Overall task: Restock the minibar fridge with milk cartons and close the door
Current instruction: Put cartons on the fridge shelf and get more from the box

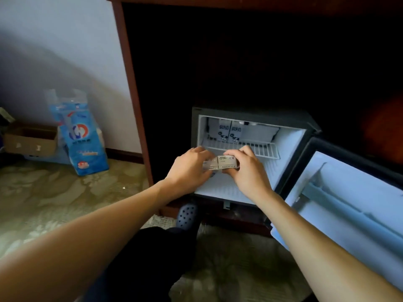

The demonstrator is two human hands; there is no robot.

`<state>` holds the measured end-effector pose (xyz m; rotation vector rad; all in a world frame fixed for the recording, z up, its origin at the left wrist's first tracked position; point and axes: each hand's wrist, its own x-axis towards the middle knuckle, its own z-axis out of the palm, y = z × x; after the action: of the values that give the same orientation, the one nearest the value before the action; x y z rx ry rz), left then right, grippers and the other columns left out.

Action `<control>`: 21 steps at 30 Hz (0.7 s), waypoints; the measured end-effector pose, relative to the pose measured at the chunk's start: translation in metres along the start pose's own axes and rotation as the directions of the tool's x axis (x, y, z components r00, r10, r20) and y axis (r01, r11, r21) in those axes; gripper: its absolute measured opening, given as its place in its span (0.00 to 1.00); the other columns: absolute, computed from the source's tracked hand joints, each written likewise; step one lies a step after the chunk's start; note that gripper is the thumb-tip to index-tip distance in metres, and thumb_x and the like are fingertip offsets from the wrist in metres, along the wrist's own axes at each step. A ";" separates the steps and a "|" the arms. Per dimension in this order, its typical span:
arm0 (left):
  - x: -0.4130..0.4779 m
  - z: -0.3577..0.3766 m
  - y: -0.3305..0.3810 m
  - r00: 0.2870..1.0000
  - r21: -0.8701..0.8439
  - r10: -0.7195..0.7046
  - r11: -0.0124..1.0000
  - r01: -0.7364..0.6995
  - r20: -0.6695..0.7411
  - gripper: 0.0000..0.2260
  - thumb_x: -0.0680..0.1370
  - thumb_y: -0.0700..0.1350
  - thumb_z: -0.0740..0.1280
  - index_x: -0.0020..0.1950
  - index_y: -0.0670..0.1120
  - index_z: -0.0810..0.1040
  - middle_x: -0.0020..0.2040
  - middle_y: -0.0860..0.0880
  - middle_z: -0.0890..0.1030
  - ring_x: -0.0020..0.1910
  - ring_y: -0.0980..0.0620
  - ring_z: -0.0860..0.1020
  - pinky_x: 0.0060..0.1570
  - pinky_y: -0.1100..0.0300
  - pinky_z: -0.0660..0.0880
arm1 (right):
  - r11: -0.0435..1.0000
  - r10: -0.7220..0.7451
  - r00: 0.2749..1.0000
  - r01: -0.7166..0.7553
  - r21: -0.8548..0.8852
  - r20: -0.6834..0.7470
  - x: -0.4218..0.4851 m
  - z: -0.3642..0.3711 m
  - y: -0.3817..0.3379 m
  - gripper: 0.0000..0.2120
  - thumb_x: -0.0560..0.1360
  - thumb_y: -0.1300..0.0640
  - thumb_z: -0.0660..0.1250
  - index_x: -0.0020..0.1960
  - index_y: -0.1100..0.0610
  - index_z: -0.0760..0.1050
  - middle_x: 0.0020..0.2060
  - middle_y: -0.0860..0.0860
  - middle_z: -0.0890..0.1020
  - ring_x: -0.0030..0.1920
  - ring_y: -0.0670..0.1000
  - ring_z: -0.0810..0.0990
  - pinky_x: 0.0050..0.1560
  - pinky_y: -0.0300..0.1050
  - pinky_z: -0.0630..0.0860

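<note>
Both hands are grasping: my left hand [189, 168] curls round one milk carton [208, 166], my right hand [247, 170] round a second carton [227, 163], the two touching side by side at the fridge [292, 140] mouth, just below the wire shelf [262, 149], straight ahead
</note>
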<state>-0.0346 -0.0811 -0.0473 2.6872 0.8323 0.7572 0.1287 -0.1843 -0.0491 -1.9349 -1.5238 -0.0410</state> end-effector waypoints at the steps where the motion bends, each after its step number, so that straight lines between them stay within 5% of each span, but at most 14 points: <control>1: 0.012 0.011 0.003 1.000 0.012 0.029 1.000 -0.029 -0.002 0.19 0.75 0.51 0.71 0.65 0.51 0.78 0.56 0.52 0.78 0.56 0.49 0.77 0.47 0.52 0.78 | 1.000 0.022 0.999 -0.022 0.000 -0.023 0.004 -0.001 0.012 0.17 0.73 0.55 0.76 0.61 0.50 0.78 0.49 0.44 0.71 0.41 0.47 0.75 0.37 0.37 0.67; 9: 0.089 0.095 0.013 0.994 -0.083 0.108 0.990 -0.111 -0.035 0.19 0.76 0.40 0.69 0.66 0.49 0.78 0.57 0.50 0.77 0.58 0.46 0.75 0.48 0.45 0.78 | 0.987 0.157 0.965 -0.157 0.018 -0.208 0.029 0.008 0.094 0.19 0.73 0.55 0.76 0.63 0.51 0.78 0.50 0.43 0.69 0.45 0.47 0.76 0.43 0.41 0.74; 21: 0.135 0.146 0.016 0.974 -0.110 0.180 0.974 -0.196 -0.135 0.18 0.76 0.40 0.71 0.66 0.46 0.78 0.55 0.49 0.77 0.53 0.46 0.75 0.42 0.46 0.79 | 0.986 0.164 0.946 -0.168 0.010 -0.278 0.055 0.017 0.157 0.19 0.74 0.61 0.75 0.63 0.52 0.78 0.51 0.44 0.68 0.48 0.51 0.78 0.47 0.43 0.76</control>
<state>0.1465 -0.0255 -0.1090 2.6558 0.5406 0.9932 0.2775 -0.1436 -0.1139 -1.9666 -1.1763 -0.2411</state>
